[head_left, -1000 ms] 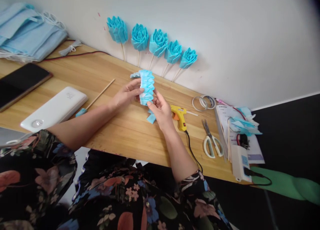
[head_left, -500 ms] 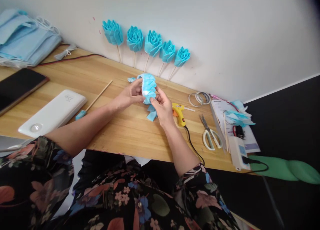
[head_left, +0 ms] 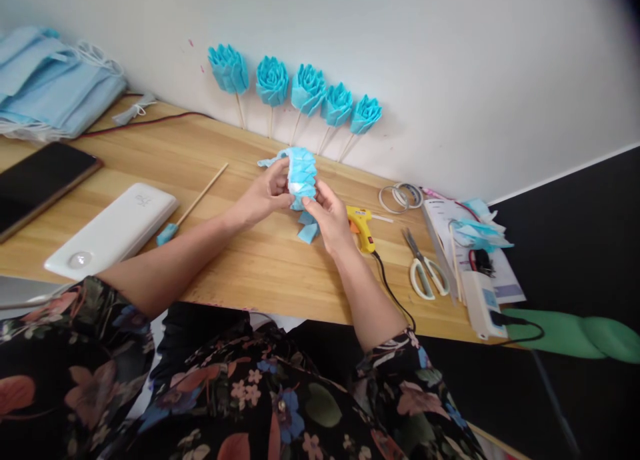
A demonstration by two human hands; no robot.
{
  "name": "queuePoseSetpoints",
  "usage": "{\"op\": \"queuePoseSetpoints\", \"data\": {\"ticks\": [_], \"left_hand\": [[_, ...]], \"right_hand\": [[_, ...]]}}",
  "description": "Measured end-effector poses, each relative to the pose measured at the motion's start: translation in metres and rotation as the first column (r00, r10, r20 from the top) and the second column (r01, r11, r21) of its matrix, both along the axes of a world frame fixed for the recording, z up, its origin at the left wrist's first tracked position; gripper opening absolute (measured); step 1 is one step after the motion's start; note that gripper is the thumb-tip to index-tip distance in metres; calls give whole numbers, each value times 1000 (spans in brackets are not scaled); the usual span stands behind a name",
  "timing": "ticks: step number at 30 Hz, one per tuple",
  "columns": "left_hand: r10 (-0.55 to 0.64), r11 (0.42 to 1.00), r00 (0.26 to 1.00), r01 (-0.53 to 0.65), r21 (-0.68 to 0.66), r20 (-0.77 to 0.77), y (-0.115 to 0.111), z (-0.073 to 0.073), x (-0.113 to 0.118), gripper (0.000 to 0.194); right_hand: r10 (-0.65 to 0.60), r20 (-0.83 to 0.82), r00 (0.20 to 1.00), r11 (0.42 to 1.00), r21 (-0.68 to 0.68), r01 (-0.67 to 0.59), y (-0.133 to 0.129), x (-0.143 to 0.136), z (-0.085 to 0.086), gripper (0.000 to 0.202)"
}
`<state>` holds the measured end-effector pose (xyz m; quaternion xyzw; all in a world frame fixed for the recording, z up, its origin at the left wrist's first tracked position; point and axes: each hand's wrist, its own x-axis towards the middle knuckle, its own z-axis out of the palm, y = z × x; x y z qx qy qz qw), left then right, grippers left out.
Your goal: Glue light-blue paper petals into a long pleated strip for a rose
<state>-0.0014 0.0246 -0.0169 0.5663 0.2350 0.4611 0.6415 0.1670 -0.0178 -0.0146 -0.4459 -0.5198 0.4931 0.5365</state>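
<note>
One pleated blue strip (head_left: 303, 170) being held above desk (head_left: 240, 267), left hand (head_left: 265, 193) pinching straight edge, right hand (head_left: 330, 215) pinching lower, pointed side. Probably handling light, soft, easily creased; straight edge likely offering best hold, sparing folds. Fabric looking nonwoven, mask-like, zigzag points running down right side. Five blue roses (head_left: 308, 90) standing along wall (head_left: 450, 80), folded petals spiralling tightly.
</note>
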Motion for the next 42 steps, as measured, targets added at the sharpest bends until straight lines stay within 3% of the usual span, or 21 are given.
{"op": "queuePoseSetpoints", "data": {"ticks": [8, 18, 25, 32, 42], "left_hand": [[-54, 998, 999, 54, 32, 8, -3, -1, 3, 75], [74, 997, 997, -73, -24, 16, 2, 1, -4, 70], [69, 995, 997, -66, -80, 28, 1, 1, -3, 78], [39, 995, 999, -38, -93, 15, -3, 1, -1, 66], [31, 998, 999, -30, -54, 27, 0, -3, 0, 81]], "right_hand": [[4, -35, 999, 999, -46, -5, -2, 1, 3, 34], [-36, -13, 999, 993, -111, 35, 1, 12, 2, 46], [30, 9, 1000, 998, -56, -29, 2, 8, -2, 55], [-11, -5, 1000, 1000, -27, 11, 5, 9, -8, 53], [-51, 16, 999, 994, -100, 52, 3, 11, -5, 47]]}}
